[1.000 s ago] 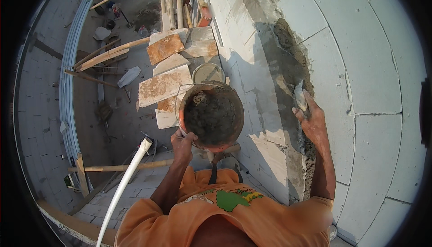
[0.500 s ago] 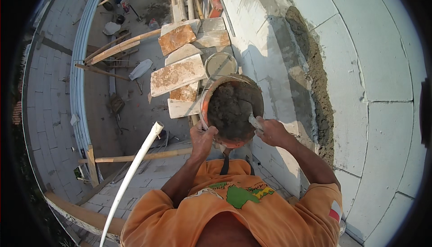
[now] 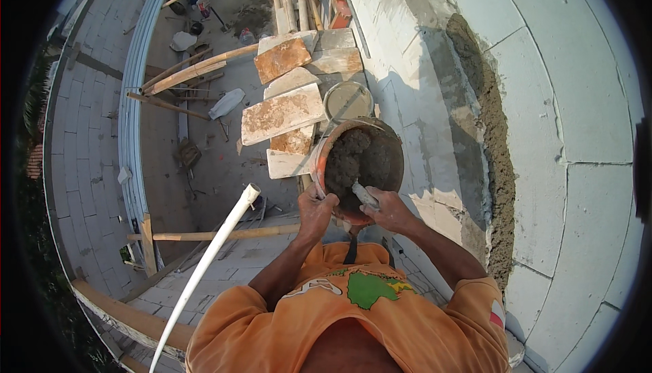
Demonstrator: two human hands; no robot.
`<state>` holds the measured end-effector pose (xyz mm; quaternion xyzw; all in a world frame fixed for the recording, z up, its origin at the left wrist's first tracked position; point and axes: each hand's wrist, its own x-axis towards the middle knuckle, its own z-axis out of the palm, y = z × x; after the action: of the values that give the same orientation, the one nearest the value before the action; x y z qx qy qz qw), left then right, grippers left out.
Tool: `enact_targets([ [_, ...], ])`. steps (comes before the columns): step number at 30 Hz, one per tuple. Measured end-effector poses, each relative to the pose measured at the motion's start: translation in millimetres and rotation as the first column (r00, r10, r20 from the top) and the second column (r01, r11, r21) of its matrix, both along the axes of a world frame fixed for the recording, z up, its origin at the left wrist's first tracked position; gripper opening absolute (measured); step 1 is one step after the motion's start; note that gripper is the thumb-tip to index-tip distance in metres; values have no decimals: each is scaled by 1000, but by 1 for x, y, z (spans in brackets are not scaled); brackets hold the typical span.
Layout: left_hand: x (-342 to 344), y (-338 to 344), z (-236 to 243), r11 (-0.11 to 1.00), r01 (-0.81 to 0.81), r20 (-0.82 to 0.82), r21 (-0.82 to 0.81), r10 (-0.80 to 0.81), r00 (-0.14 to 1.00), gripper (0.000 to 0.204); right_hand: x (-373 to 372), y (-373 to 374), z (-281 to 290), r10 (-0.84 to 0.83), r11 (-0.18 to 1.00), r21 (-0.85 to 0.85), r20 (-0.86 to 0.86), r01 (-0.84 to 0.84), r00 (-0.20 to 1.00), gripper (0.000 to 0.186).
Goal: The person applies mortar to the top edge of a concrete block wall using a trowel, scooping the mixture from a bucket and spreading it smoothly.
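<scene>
Head view, mortar bucket [image 3: 392, 161], pale block wall [image 3: 598, 115], grey floor [image 3: 221, 166]

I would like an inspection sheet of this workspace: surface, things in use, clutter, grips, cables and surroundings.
Surface: rough grey mortar strip beside smooth pale-grey wall blocks
Things in use: round orange bucket containing dark grey mortar; pale, mortar-smeared hand tool, exact kind unclear
Clutter: overlapping rectangular slabs, pale and rust-brown
Grips: left grip on the bucket's rim; right grip around the hand tool
Cables: nothing clearly seen
Surroundings: slender white pole and long light-brown pole at left
</scene>
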<state>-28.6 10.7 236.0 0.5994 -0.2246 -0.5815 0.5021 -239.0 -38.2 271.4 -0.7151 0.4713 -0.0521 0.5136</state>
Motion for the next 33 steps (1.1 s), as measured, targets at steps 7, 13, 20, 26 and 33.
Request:
enact_targets([
  [7,4,-9,-11,1000,-22,22,-10,22,1000,6,4,-1,23,-136,962,248,74,114,988,36],
  [13,9,-25,3,1000,-23,-127,17,24,992,5,-13,-9,36,-289,895,382,107,229,951,38],
  [20,13,-23,-39,987,-154,-168,49,160,973,5,-55,-28,68,-339,881,387,116,272,934,43],
  [26,16,-30,-35,993,-103,-205,59,113,972,5,-106,-77,113,-413,877,307,86,370,906,46],
  [33,28,-17,-34,987,-141,-233,71,154,960,5,-115,-221,187,-583,809,-112,-30,577,812,35],
])
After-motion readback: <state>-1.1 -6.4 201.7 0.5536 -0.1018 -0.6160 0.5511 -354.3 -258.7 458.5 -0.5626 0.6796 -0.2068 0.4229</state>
